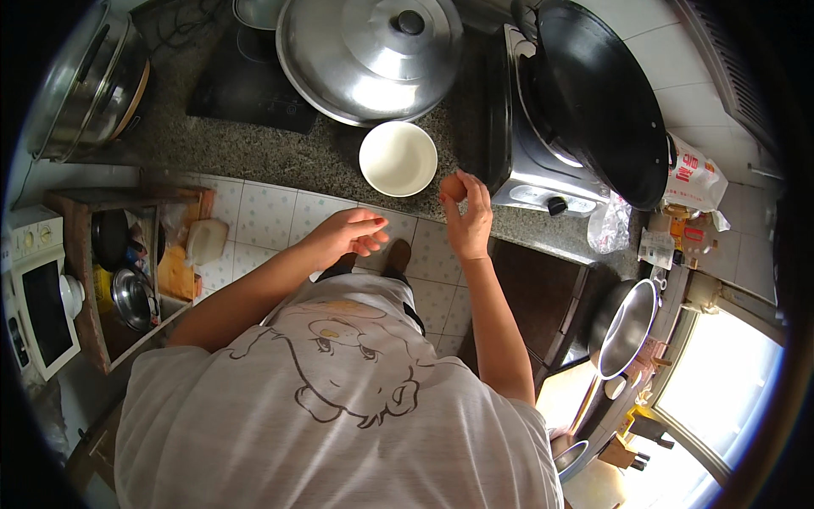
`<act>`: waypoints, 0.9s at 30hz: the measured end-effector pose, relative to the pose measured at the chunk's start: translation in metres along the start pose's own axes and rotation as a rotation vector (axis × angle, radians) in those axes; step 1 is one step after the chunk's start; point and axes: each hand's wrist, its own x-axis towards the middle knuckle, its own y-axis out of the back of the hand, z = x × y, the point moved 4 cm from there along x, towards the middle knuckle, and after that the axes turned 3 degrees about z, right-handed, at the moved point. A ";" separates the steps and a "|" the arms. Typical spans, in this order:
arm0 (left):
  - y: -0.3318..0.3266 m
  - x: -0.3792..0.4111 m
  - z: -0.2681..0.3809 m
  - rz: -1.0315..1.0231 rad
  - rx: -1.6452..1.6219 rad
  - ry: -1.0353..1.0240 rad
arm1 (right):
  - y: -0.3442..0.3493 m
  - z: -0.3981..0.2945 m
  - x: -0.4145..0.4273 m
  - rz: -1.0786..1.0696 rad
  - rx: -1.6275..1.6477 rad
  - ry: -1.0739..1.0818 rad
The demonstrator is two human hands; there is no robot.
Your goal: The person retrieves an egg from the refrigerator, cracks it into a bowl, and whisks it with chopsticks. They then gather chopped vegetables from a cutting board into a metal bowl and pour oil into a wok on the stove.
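Observation:
My right hand [470,219] holds a brown egg [453,187] between thumb and fingers, just right of a white bowl [398,159]. The bowl stands at the front edge of the speckled stone counter, close to a large metal lid, and nothing shows inside it. My left hand [356,237] hovers in front of the counter edge, below and left of the bowl. Its fingers are apart and slightly curled, and it holds nothing.
Behind the bowl lies the domed metal lid [375,57] with a black knob. A black wok [604,102] tilts over the gas stove [547,184] on the right. A black induction cooktop [254,95] is at the left, near a lidded steel pot [95,83]. Clear plastic wrap [608,226] lies beside the stove.

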 end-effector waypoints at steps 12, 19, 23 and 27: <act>0.046 -0.035 0.016 0.174 -0.006 -0.219 | -0.006 -0.015 0.020 -0.150 1.343 -0.738; 0.012 -0.024 0.102 0.122 0.257 -0.611 | -0.011 -0.054 0.039 -0.329 1.481 -0.819; -0.007 -0.033 0.128 0.107 0.489 -0.722 | -0.016 -0.056 0.038 -0.351 1.470 -0.792; 0.004 -0.029 0.114 0.107 0.356 -0.649 | -0.010 -0.021 0.033 -0.006 0.632 -0.369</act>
